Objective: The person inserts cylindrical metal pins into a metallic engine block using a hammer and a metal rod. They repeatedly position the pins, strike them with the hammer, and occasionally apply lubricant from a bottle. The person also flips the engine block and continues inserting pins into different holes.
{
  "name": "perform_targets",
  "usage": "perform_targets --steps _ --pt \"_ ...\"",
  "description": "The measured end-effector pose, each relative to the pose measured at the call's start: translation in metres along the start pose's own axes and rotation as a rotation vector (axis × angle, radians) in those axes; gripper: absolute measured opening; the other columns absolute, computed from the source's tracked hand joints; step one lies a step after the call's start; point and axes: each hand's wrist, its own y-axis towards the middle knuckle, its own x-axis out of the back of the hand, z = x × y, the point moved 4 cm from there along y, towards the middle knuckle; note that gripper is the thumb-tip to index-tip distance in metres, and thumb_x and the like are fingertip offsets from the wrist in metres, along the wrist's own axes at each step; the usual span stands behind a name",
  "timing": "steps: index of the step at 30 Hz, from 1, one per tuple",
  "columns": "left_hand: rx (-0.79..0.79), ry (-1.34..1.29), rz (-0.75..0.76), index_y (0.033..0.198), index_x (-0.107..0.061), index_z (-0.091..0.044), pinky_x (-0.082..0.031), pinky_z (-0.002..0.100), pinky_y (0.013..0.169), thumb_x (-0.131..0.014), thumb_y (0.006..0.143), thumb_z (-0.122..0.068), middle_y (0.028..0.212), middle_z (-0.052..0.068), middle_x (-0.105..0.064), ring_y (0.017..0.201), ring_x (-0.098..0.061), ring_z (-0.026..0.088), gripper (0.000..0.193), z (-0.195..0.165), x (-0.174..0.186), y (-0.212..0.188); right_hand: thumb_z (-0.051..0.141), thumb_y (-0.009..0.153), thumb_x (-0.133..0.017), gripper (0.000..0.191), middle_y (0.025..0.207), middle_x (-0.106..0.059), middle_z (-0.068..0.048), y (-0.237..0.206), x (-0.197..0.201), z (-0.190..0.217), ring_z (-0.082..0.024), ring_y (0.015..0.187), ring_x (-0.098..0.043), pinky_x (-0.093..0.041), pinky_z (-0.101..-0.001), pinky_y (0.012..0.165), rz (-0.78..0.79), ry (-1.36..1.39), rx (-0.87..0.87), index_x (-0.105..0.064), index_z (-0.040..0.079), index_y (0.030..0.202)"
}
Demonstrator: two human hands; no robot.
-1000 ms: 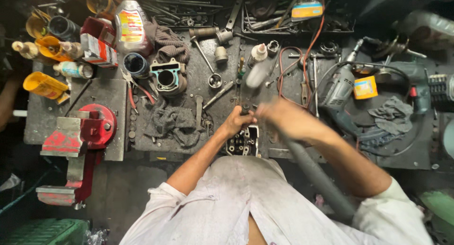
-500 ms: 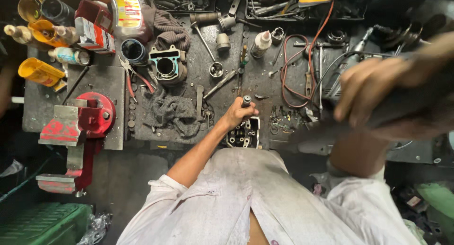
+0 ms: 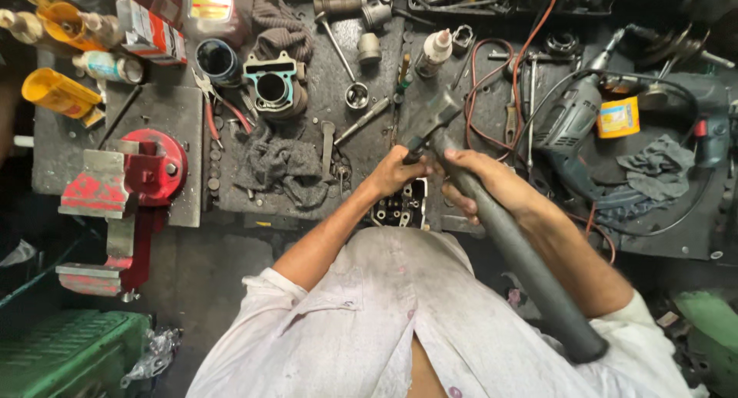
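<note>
Right hand (image 3: 492,184) wraps hammer (image 3: 492,213) high near head, for short controlled taps. Left hand (image 3: 396,175) pinches small tool, probably punch, upright over engine part (image 3: 400,207) at bench (image 3: 323,67) edge, right of red vise (image 3: 123,190).

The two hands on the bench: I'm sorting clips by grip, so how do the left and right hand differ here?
The left hand is closed around a thin dark tool set upright over the metal engine part. The right hand wraps the thick grey handle of a hammer, whose head lies tilted up above the tool. The left forearm comes in from the lower left, the right from the lower right. Both hands are bare and closed, meeting above the same part.
</note>
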Motion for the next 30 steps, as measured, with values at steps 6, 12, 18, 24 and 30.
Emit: perform_targets --steps 6,12,18,24,30 --pt "0.036 -0.077 -0.224 0.075 -0.062 -0.010 -0.036 0.027 0.059 -0.068 0.093 -0.028 0.069 -0.007 -0.054 0.063 -0.048 0.005 0.026 0.007 0.016 0.008 0.045 0.102 -0.048 0.037 0.050 -0.047 -0.002 -0.005 0.022 -0.029 -0.011 0.036 -0.045 -0.039 -0.0251 0.034 -0.082 -0.019 0.163 -0.053 0.008 0.103" --pt "-0.001 -0.245 -0.303 0.064 -0.046 -0.017 -0.023 0.028 0.049 -0.067 0.096 -0.027 0.057 -0.009 -0.038 0.050 -0.033 0.005 0.039 -0.011 0.055 0.008 0.037 0.099 -0.055 0.031 0.056 -0.049 -0.003 -0.019 0.054 -0.051 -0.011 0.041 -0.048 -0.042 -0.0255 0.040 -0.144 -0.045 0.344 -0.050 0.007 0.106" --pt "0.043 -0.192 -0.232 0.065 -0.044 -0.017 -0.021 0.028 0.050 -0.067 0.097 -0.024 0.060 -0.011 -0.036 0.053 -0.030 0.004 0.041 -0.008 0.040 0.016 0.018 0.089 -0.068 0.028 0.071 -0.053 -0.007 -0.022 0.062 -0.065 -0.015 0.055 -0.053 -0.049 -0.0303 0.053 -0.103 0.046 0.546 -0.050 0.001 0.102" --pt "0.088 -0.009 -0.150 0.066 -0.043 -0.016 -0.026 0.028 0.055 -0.067 0.100 -0.024 0.064 -0.012 -0.037 0.061 -0.033 0.003 0.042 0.014 0.016 0.019 0.020 0.091 -0.067 0.028 0.072 -0.054 -0.008 -0.024 0.068 -0.062 -0.014 0.054 -0.052 -0.050 -0.0302 0.048 -0.112 0.107 0.642 -0.053 0.000 0.104" --pt "0.117 -0.029 -0.132 0.067 -0.046 -0.015 -0.027 0.028 0.055 -0.067 0.100 -0.024 0.065 -0.012 -0.038 0.062 -0.034 0.003 0.040 0.026 0.014 0.018 0.026 0.096 -0.065 0.030 0.071 -0.054 -0.008 -0.016 0.068 -0.062 -0.014 0.052 -0.054 -0.050 -0.0298 0.046 -0.096 0.091 0.590 -0.054 -0.001 0.104"
